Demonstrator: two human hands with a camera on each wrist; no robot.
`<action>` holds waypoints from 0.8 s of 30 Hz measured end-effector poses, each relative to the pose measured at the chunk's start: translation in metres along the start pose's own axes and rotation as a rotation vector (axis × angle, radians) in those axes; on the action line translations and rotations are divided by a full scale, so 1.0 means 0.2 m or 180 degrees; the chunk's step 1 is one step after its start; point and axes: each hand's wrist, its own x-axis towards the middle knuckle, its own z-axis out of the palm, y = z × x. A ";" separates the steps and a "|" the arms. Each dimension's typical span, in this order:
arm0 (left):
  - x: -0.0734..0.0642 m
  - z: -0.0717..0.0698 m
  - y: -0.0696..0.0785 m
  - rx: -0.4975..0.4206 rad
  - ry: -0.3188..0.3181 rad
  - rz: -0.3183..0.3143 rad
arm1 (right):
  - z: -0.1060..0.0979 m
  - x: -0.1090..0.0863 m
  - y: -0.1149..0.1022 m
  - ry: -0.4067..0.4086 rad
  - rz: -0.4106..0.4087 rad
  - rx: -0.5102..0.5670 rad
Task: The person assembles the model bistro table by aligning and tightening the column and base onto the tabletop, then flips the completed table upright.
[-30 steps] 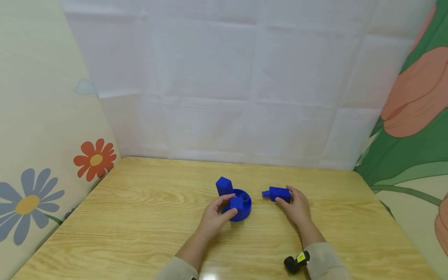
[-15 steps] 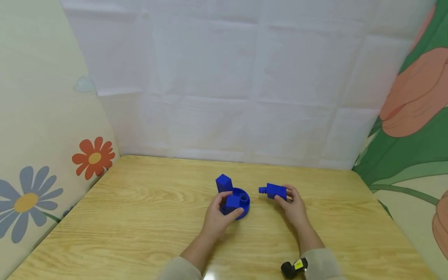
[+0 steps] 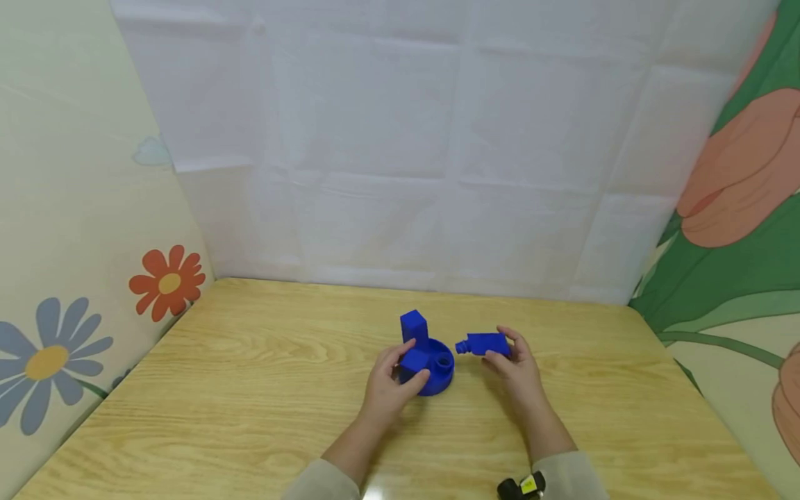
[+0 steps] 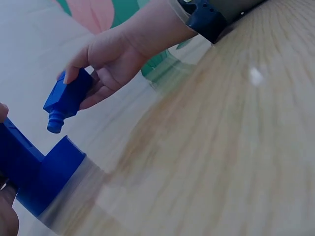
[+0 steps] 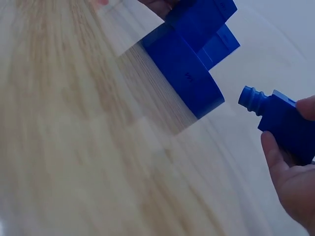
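A round blue base (image 3: 441, 384) stands on the table with two blue rectangular blocks upright in it. One open round socket (image 3: 444, 360) shows at its right side. The near block (image 3: 414, 360) is between the thumb and fingers of my left hand (image 3: 382, 389); the far block (image 3: 414, 326) rises behind it, untouched. My right hand (image 3: 521, 375) pinches a loose blue block with a ridged, threaded neck (image 5: 288, 123), held sideways above the table. Its neck points left toward the base, with a small gap between them. In the left wrist view, this loose block (image 4: 70, 96) tilts neck-down.
The wooden table (image 3: 262, 368) reaches back to a white cloth (image 3: 375, 139). Flower-patterned panels stand at the left (image 3: 62, 208) and right (image 3: 737, 347). A black device with a yellow label (image 3: 522, 486) sits at my right wrist.
My right hand has brought the loose block left and closer to the base. My left hand has turned and shifted the base slightly, so its open socket shows more clearly.
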 end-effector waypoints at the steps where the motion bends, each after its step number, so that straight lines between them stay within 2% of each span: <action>1: 0.00 0.00 0.00 -0.0052 -0.0008 -0.0027 | 0.00 0.00 0.00 -0.0019 -0.0032 0.0075; 5: 0.01 -0.02 -0.01 -0.0299 -0.0014 -0.0094 | 0.02 0.00 -0.01 -0.0081 -0.0142 0.0084; 10: 0.02 -0.04 -0.01 -0.0473 -0.0029 -0.0117 | 0.05 -0.01 -0.03 -0.0132 -0.0209 -0.0198; 14: 0.03 -0.05 -0.02 -0.0551 -0.0055 -0.0079 | 0.07 -0.02 -0.03 -0.0179 -0.0341 -0.0284; 18: 0.03 -0.07 -0.03 -0.0548 -0.0099 -0.0036 | 0.09 -0.03 -0.03 -0.0323 -0.0424 -0.0170; 24: 0.04 -0.07 -0.03 -0.0571 -0.0134 -0.0106 | 0.11 -0.03 -0.02 -0.0414 -0.0365 -0.0318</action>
